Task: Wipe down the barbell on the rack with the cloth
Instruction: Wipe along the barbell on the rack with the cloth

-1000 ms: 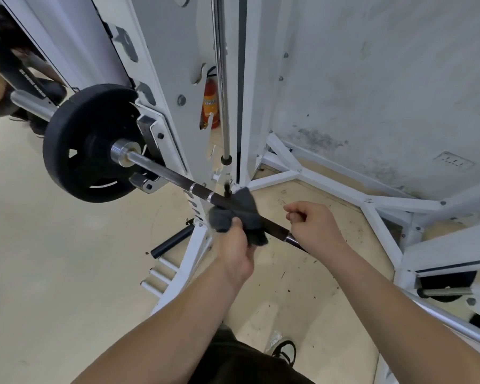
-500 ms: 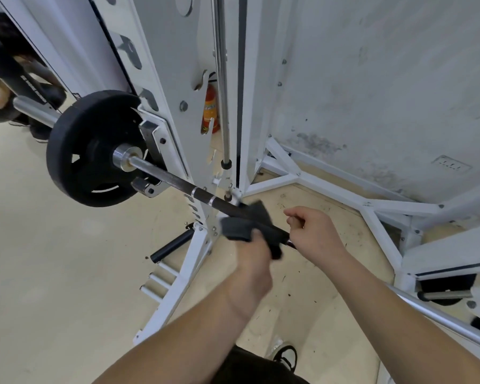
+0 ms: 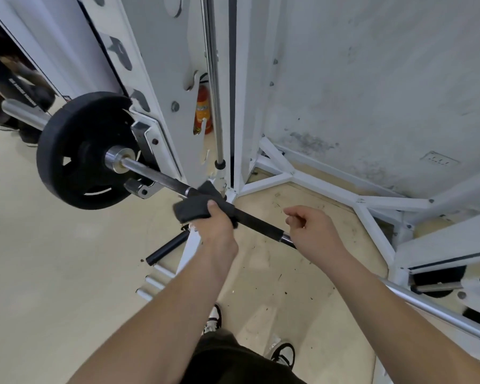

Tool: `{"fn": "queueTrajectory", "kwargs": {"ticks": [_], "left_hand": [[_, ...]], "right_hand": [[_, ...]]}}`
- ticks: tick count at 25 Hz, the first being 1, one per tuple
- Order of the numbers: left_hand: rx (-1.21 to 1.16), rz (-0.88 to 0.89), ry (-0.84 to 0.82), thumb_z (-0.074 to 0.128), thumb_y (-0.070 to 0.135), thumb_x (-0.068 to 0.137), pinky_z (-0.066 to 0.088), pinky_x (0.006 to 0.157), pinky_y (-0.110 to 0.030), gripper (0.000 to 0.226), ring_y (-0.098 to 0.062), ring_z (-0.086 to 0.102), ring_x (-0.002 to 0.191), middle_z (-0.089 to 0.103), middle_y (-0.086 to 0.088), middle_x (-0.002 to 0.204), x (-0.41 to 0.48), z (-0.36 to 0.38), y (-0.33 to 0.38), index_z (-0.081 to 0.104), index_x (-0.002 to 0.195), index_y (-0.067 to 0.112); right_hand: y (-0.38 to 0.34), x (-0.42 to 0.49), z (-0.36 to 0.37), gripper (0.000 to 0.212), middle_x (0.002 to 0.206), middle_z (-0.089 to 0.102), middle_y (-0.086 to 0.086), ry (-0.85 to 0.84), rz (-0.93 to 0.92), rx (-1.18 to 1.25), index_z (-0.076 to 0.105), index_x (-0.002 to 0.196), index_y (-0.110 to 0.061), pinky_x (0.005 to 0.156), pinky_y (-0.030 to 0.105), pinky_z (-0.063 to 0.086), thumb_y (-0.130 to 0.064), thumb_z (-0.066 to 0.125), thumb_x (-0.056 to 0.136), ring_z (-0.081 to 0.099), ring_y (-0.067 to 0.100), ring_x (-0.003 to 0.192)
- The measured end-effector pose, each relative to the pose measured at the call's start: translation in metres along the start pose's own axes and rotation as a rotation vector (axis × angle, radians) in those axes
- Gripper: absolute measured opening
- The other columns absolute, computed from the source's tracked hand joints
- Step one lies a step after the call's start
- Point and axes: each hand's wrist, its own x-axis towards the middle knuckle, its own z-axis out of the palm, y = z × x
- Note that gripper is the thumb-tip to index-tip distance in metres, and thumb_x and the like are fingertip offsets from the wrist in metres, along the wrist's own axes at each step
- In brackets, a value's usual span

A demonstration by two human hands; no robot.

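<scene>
Black is the colour of most of what is being handled: one barbell (image 3: 257, 220) with a dark shaft, one dark cloth (image 3: 196, 207) and one black weight plate (image 3: 81, 151). The barbell lies across the white rack (image 3: 161, 87), slanting from the plate down to the lower right, where its bare steel end (image 3: 438, 310) shows. One plate is clearly loaded on it, just outside the rack's upright; a second dark plate (image 3: 438, 277) sits low by the rack's frame at the right. Two hands are in view. The left hand (image 3: 215, 224) has its fingers curled tight around the cloth, which is wrapped over the shaft just inward of the rack's upright. The right hand (image 3: 315, 231) is near the shaft further along from the cloth, its fingers (image 3: 295, 216) loosely curled and holding nothing; whether the palm touches the bar cannot be told. Three short chrome pegs (image 3: 153, 282) and one black roller (image 3: 168, 248) stick out at the rack's foot. One orange fire extinguisher (image 3: 203, 112) stands behind the rack.
</scene>
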Motion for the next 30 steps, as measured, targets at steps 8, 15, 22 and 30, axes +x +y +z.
{"fn": "queueTrajectory", "kwargs": {"ticks": [8, 15, 22, 30], "left_hand": [[0.125, -0.362, -0.468, 0.061, 0.016, 0.102, 0.062, 0.078, -0.047, 0.017, -0.034, 0.074, 0.096, 0.077, -0.015, 0.106, -0.023, -0.006, -0.042, 0.064, 0.118, 0.009], [0.039, -0.161, -0.313, 0.062, 0.011, 0.101, 0.059, 0.079, -0.041, 0.015, -0.028, 0.072, 0.085, 0.075, -0.012, 0.100, 0.015, -0.031, -0.010, 0.065, 0.115, 0.007], [0.385, 0.570, -0.316, 0.072, 0.032, 0.092, 0.063, 0.079, -0.041, 0.015, -0.021, 0.074, 0.084, 0.074, -0.005, 0.090, 0.037, -0.084, 0.106, 0.068, 0.096, 0.018], [1.566, 1.463, -0.332, 0.057, 0.046, 0.096, 0.034, 0.108, -0.049, 0.040, -0.026, 0.046, 0.133, 0.056, 0.001, 0.140, 0.118, -0.066, 0.082, 0.059, 0.125, 0.019]], "right_hand": [[-0.014, 0.010, 0.010, 0.025, 0.113, 0.070, -0.010, -0.050, -0.083, -0.091, 0.072, 0.119, -0.022, 0.091, 0.019, 0.042, -0.022, 0.062, 0.096, 0.062, 0.006, 0.103], [-0.034, 0.004, 0.020, 0.025, 0.104, 0.066, -0.018, -0.066, -0.092, -0.070, 0.072, 0.119, -0.025, 0.086, 0.016, 0.041, -0.025, 0.062, 0.096, 0.061, -0.001, 0.096], [-0.059, 0.014, 0.058, 0.025, 0.098, 0.068, -0.014, -0.086, -0.079, -0.099, 0.071, 0.119, -0.026, 0.068, 0.009, 0.042, -0.028, 0.062, 0.095, 0.064, 0.000, 0.085], [-0.088, 0.031, 0.104, 0.034, 0.115, 0.063, -0.007, -0.026, -0.129, -0.449, 0.066, 0.126, -0.029, 0.085, 0.038, 0.054, -0.033, 0.062, 0.092, 0.058, 0.016, 0.110]]}}
